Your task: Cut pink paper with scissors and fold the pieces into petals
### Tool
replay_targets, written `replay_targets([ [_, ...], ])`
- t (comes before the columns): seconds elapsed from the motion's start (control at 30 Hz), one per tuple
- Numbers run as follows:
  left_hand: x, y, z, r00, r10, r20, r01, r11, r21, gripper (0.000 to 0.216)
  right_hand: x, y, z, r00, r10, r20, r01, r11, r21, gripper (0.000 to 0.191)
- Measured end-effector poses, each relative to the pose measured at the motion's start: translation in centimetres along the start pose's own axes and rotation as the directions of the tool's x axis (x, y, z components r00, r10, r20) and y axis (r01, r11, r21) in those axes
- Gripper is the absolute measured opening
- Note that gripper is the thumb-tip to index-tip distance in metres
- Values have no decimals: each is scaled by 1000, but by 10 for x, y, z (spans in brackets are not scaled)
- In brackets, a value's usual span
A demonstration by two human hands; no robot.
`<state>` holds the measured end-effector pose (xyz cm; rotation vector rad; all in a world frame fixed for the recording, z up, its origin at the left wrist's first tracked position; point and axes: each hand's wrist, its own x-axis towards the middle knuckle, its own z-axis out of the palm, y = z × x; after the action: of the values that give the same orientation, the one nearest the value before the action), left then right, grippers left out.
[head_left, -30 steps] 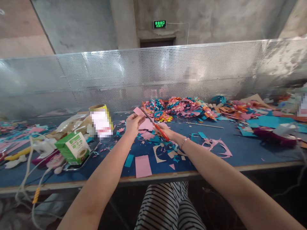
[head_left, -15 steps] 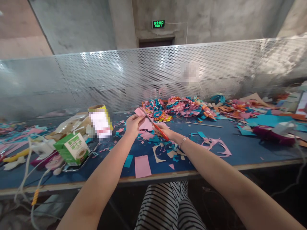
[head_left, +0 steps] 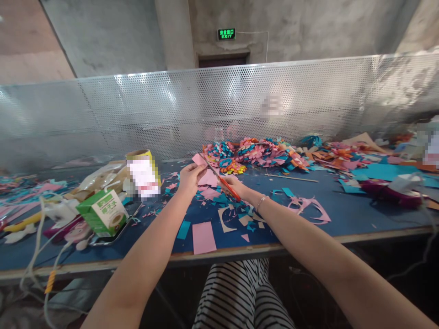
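Note:
My left hand point(head_left: 190, 177) pinches a small pink paper piece point(head_left: 199, 160) held up above the blue table point(head_left: 343, 214). My right hand point(head_left: 236, 186) grips red-handled scissors point(head_left: 224, 183), whose blades reach up to the pink piece. Both hands hover over a litter of pink, blue and tan paper offcuts point(head_left: 236, 214). A pink paper rectangle point(head_left: 203, 237) lies flat near the table's front edge, below my hands.
A heap of folded coloured paper flowers point(head_left: 254, 154) sits behind my hands by the perforated metal screen point(head_left: 219, 105). A green carton point(head_left: 103, 218), a yellow can point(head_left: 143, 172), bags and white cables point(head_left: 41, 237) crowd the left. Blue sheets and scraps point(head_left: 380, 172) cover the right.
Hardly anything differs; my hands, the pink piece and the scissors have shifted only slightly, staying together at the same spot above the table.

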<state>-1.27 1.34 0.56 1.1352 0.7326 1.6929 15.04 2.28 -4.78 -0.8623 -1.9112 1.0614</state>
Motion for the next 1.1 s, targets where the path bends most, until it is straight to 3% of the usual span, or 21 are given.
replay_targets([
  [0.27,0,3,1,999,-39,-35,37,999,-38,24,-6,-16,-2,994,-55,-98,20,945,-327,48],
  [0.5,-2,5,3,995,-100,-25,98,992,-86,18,0,-6,-1,994,-18,-105,-9,967,-254,45],
  [0.6,-5,7,5,989,-144,-18,142,987,-72,15,3,-6,-3,989,-8,-147,-37,953,-301,48],
  [0.7,-7,8,7,981,-196,-6,195,979,-51,13,1,-12,-14,974,-25,-226,-98,852,-515,50],
  [0.77,-8,8,7,973,-231,-3,231,972,-46,13,-2,-15,-24,951,-8,-308,-208,721,-661,50],
  [0.87,-8,7,7,963,-270,-11,269,963,-31,14,-7,-14,-36,914,89,-395,-374,561,-738,53],
  [1.03,-8,1,5,964,-264,13,261,958,119,15,-7,-4,-43,910,193,-368,-414,490,-767,50],
  [1.1,-8,-3,4,967,-252,29,240,947,214,17,-5,-3,-43,926,168,-339,-377,493,-784,42],
])
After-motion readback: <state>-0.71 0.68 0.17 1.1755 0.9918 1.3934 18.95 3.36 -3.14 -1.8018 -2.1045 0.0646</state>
